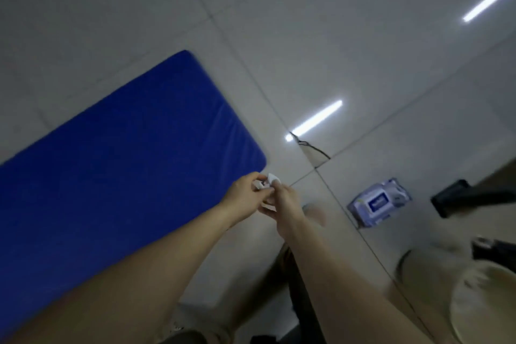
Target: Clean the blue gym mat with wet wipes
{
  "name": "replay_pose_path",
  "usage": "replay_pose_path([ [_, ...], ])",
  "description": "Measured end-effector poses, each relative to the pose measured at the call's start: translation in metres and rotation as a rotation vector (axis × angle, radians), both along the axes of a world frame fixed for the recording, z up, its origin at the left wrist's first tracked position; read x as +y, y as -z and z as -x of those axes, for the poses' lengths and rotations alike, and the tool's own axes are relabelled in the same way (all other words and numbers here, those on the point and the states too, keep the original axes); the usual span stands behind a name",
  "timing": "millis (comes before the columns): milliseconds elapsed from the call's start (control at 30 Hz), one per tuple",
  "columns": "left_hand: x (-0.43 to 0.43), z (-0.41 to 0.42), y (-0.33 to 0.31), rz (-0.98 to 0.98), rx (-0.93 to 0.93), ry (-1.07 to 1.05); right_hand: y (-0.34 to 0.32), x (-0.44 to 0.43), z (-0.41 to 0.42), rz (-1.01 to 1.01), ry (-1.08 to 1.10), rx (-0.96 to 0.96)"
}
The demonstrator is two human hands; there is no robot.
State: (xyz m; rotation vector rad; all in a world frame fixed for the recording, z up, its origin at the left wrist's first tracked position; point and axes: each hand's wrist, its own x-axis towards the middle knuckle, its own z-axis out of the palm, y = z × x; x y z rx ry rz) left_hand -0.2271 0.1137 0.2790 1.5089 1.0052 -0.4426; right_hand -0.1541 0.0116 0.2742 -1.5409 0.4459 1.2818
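Note:
The blue gym mat [125,153] lies flat on the tiled floor, filling the left half of the view. Just off its right corner my left hand [245,194] and my right hand [284,204] meet over the floor. Together they pinch a small crumpled white wet wipe [270,179], most of it hidden between the fingers. The pack of wet wipes [378,202], pale with a blue label, lies on the floor to the right of my hands.
Glossy grey floor tiles [307,36] reflect ceiling lights. A crack [314,149] runs from a tile joint. A dark object [458,198] stands at the right edge, and a pale round bin or stool [485,301] sits at the lower right. My knee [315,212] shows below my hands.

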Motion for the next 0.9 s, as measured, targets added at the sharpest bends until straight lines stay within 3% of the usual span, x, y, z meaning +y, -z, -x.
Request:
replay_pose_path([
  [200,-0.059,-0.128,-0.087,-0.027,0.003,0.116,-0.079,-0.108,-0.099,-0.025,0.231,-0.018],
  [400,-0.135,-0.225,-0.111,0.005,0.041,0.330,-0.108,-0.220,-0.162,0.151,0.366,-0.142],
  [500,-0.173,-0.252,-0.119,0.089,0.045,0.349,-0.117,-0.265,-0.161,0.223,0.551,-0.166],
  [733,-0.293,-0.277,-0.139,0.215,0.046,0.524,-0.142,-0.373,-0.125,0.311,1.214,-0.116],
  [900,-0.382,-0.295,-0.124,0.302,0.097,0.593,-0.133,-0.437,-0.118,0.349,1.444,-0.088],
])
